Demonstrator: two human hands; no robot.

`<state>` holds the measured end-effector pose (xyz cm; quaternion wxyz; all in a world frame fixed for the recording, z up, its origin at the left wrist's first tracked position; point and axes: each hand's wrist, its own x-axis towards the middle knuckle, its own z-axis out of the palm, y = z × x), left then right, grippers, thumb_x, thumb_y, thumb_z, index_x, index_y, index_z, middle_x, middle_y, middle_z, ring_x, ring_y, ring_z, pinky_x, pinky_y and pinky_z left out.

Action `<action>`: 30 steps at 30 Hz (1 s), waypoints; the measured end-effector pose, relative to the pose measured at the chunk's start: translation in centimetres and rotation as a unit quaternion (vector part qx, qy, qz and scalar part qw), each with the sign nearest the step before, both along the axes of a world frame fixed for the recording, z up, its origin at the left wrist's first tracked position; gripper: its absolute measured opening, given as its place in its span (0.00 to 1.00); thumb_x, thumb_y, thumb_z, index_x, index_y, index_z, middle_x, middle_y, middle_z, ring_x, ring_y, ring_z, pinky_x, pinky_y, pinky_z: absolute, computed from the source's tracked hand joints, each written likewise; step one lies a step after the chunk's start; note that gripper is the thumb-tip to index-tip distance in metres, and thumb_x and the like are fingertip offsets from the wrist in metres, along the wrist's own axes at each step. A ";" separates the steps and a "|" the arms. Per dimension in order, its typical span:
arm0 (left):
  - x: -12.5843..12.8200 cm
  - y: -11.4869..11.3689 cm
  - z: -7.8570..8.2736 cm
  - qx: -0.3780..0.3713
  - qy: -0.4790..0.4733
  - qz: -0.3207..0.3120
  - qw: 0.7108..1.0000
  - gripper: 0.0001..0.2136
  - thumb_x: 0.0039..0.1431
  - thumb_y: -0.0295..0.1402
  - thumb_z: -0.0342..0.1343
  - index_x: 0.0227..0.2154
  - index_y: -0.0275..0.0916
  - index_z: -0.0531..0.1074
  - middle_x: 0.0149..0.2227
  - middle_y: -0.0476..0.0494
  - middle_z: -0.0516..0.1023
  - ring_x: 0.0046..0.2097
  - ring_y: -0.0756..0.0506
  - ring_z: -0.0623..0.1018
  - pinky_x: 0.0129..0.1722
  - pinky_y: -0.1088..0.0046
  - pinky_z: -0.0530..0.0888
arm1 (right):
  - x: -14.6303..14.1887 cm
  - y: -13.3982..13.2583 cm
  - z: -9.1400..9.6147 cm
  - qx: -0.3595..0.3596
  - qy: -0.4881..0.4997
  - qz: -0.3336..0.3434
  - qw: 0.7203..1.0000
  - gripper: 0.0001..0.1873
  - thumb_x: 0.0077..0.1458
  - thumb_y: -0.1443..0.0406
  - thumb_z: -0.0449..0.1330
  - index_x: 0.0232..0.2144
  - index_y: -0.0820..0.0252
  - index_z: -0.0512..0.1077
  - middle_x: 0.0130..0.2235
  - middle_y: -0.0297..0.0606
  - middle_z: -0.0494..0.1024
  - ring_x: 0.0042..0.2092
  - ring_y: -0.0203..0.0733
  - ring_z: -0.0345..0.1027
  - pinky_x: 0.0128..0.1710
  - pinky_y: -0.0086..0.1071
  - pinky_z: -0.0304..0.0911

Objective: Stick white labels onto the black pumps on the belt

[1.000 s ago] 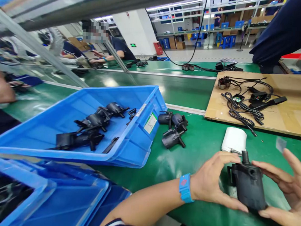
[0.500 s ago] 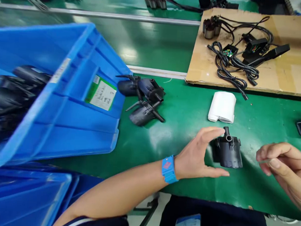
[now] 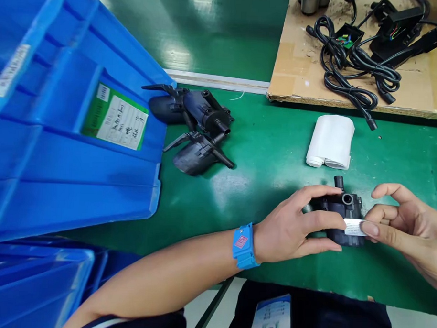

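A small black pump body (image 3: pixel 340 211) stands on the green mat near the front edge. My left hand (image 3: pixel 298 224), with a blue wristband, grips its left side with fingers curled round it. My right hand (image 3: pixel 406 228) pinches a small white label (image 3: pixel 354 227) and holds it against the pump's front. A roll of white label backing (image 3: pixel 330 141) lies just behind the pump.
A big blue bin (image 3: pixel 72 130) with a green-and-white tag fills the left. Two or three more black pumps (image 3: pixel 194 129) lie beside it. A cardboard sheet (image 3: pixel 290 66) at the back right carries black cables and parts. Another blue bin (image 3: pixel 38 287) sits at bottom left.
The view has tilted down and closer. The pump went from being held in both hands to standing on the mat, and my right hand has brought the white label up to it.
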<state>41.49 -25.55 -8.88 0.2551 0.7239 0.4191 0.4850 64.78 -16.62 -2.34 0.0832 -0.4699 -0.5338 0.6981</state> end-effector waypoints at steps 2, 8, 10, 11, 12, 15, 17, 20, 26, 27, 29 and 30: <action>0.0 -0.1 -0.2 0.008 0.006 0.001 1.000 0.15 0.62 0.40 0.64 0.47 0.43 0.69 0.62 0.35 0.65 0.62 0.39 0.72 0.57 0.59 0.77 | -0.1 0.2 0.1 -0.012 -0.018 0.008 1.000 0.24 0.56 0.55 0.70 0.47 0.45 0.62 0.29 0.29 0.74 0.31 0.39 0.64 0.31 0.28 0.64; -0.1 -0.2 -0.1 0.016 0.026 0.001 1.000 0.13 0.62 0.39 0.64 0.46 0.41 0.72 0.62 0.34 0.65 0.62 0.40 0.72 0.58 0.60 0.76 | -0.5 0.4 0.3 -0.008 -0.046 0.018 0.999 0.25 0.55 0.53 0.71 0.46 0.45 0.61 0.29 0.29 0.75 0.30 0.38 0.63 0.30 0.28 0.62; -0.1 -0.2 0.1 0.010 0.029 0.003 1.000 0.12 0.63 0.38 0.63 0.46 0.41 0.73 0.62 0.34 0.66 0.62 0.40 0.72 0.59 0.60 0.76 | -0.6 0.3 0.4 -0.002 -0.046 0.017 0.999 0.26 0.54 0.53 0.72 0.45 0.46 0.61 0.28 0.28 0.75 0.29 0.38 0.63 0.29 0.28 0.61; -0.1 -0.2 0.2 0.005 0.031 0.003 0.999 0.11 0.63 0.38 0.62 0.46 0.41 0.73 0.62 0.34 0.66 0.62 0.40 0.72 0.59 0.60 0.76 | -0.7 0.2 0.5 0.000 -0.045 0.016 0.999 0.26 0.54 0.52 0.72 0.44 0.46 0.61 0.27 0.28 0.74 0.29 0.37 0.63 0.29 0.27 0.61; -0.1 -0.2 0.3 0.001 0.034 0.003 0.999 0.11 0.64 0.38 0.62 0.46 0.40 0.74 0.62 0.34 0.66 0.62 0.40 0.72 0.59 0.61 0.76 | -0.7 0.2 0.5 0.003 -0.043 0.015 0.999 0.25 0.54 0.52 0.72 0.44 0.47 0.61 0.27 0.28 0.74 0.29 0.37 0.63 0.29 0.27 0.61; -0.1 -0.2 0.4 0.001 0.038 0.003 0.999 0.11 0.63 0.38 0.62 0.45 0.39 0.75 0.62 0.34 0.66 0.62 0.40 0.72 0.59 0.61 0.75 | -0.6 0.2 0.6 0.006 -0.042 0.014 0.999 0.25 0.54 0.53 0.72 0.43 0.46 0.61 0.28 0.28 0.75 0.29 0.37 0.63 0.29 0.27 0.61; -0.1 -0.2 0.4 0.002 0.041 0.005 0.999 0.11 0.64 0.38 0.62 0.45 0.40 0.75 0.62 0.34 0.66 0.63 0.40 0.71 0.59 0.61 0.75 | -0.6 0.2 0.5 0.007 -0.044 0.016 0.999 0.25 0.54 0.53 0.72 0.44 0.46 0.61 0.28 0.28 0.75 0.29 0.37 0.63 0.29 0.27 0.61; -0.1 -0.2 0.4 -0.004 0.043 0.007 0.999 0.10 0.64 0.39 0.61 0.45 0.40 0.75 0.62 0.35 0.66 0.63 0.41 0.71 0.59 0.61 0.76 | -0.6 0.2 0.4 0.008 -0.045 0.020 0.999 0.25 0.54 0.53 0.72 0.43 0.47 0.62 0.28 0.28 0.75 0.29 0.37 0.63 0.29 0.28 0.61; -0.1 -0.3 0.5 0.000 0.045 0.006 0.999 0.11 0.64 0.39 0.61 0.45 0.40 0.77 0.62 0.33 0.66 0.63 0.40 0.72 0.59 0.61 0.76 | -1.1 0.1 0.5 0.016 -0.033 0.020 0.999 0.25 0.53 0.52 0.73 0.42 0.48 0.61 0.27 0.28 0.75 0.28 0.36 0.64 0.28 0.26 0.61; -0.1 -0.3 0.5 0.006 0.048 0.006 0.999 0.12 0.64 0.39 0.62 0.46 0.40 0.77 0.62 0.33 0.66 0.63 0.40 0.72 0.59 0.61 0.76 | -1.1 0.0 0.5 0.018 -0.034 0.018 0.999 0.26 0.53 0.52 0.73 0.42 0.49 0.61 0.27 0.28 0.75 0.28 0.36 0.64 0.27 0.26 0.61; -0.1 -0.3 0.4 0.018 0.057 0.006 0.998 0.12 0.63 0.38 0.62 0.47 0.39 0.78 0.62 0.32 0.65 0.63 0.39 0.72 0.58 0.61 0.76 | -1.1 -0.1 0.5 0.019 -0.032 0.011 0.999 0.26 0.53 0.52 0.72 0.42 0.49 0.61 0.27 0.28 0.75 0.28 0.36 0.63 0.27 0.26 0.61; -0.2 -0.3 0.3 0.022 0.062 0.007 0.998 0.12 0.63 0.37 0.63 0.47 0.39 0.78 0.63 0.31 0.65 0.63 0.38 0.72 0.58 0.61 0.77 | -1.0 -0.1 0.5 0.016 -0.031 0.008 0.999 0.26 0.53 0.52 0.72 0.42 0.49 0.61 0.27 0.28 0.75 0.28 0.36 0.63 0.28 0.26 0.61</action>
